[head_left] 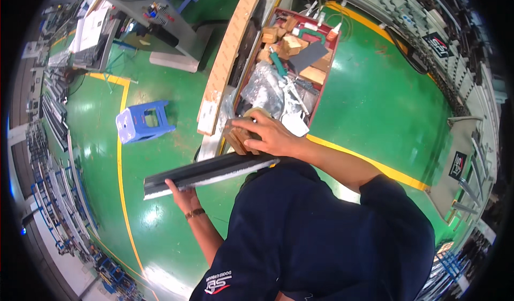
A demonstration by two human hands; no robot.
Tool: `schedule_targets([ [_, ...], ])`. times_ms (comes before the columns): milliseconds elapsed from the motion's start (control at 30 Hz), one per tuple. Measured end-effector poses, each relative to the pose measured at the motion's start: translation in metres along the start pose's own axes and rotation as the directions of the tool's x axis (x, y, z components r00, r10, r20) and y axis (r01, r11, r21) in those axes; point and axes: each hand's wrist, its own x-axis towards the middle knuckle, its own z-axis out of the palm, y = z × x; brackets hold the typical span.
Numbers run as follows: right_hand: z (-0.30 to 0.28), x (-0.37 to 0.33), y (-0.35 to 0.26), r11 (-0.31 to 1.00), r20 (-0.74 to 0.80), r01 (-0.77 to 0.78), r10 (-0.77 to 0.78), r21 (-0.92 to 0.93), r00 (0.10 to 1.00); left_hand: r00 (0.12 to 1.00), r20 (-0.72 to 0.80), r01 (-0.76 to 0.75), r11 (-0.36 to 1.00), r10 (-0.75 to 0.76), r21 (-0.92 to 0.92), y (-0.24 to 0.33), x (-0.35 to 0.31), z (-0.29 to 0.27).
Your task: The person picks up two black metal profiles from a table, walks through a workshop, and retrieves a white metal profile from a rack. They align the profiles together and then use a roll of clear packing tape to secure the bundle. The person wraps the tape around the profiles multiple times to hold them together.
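Blue stool (pixel 142 121) stands left; green floor (pixel 155 159) leaves swing room before the dark profile (pixel 203 177). Left hand (pixel 184 198) grips the profile near one end; right hand (pixel 273 137) has wood blocks (pixel 234 140) in its fingers at the other. Both pieces in hand; contact uncertain, work seemingly midway. Red tray (pixel 323 88) crowds the far side.

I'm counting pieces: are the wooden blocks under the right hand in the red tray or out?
Out: the right hand holds these blocks by the dark bar, nearer the body than the red tray.
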Motion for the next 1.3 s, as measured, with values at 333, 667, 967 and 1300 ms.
schedule_targets([
  [333, -0.149, 0.043, 0.255, 0.449, -0.401, -0.139, 0.873, 0.882, 0.279, 0.979, 0.032, -0.196, 0.975, 0.2, -0.106, 0.031, -0.02, -0.019],
  [667, -0.104, 0.026, 0.297, 0.368, -0.231, -0.329, 0.892, 0.87, 0.389, 0.946, -0.072, -0.321, 0.943, 0.315, -0.09, 0.041, -0.044, -0.018],
  [967, 0.062, -0.028, 0.158, 0.847, -0.17, -0.464, 0.513, 0.26, 0.841, 0.889, -0.054, -0.455, 0.891, 0.454, -0.006, 0.064, -0.027, -0.036],
  [1300, 0.172, -0.024, 0.131, 0.631, -0.094, -0.313, 0.356, -0.71, 0.93, 0.9, 0.178, -0.405, 0.914, 0.398, 0.005, 0.102, 0.032, -0.084],
])
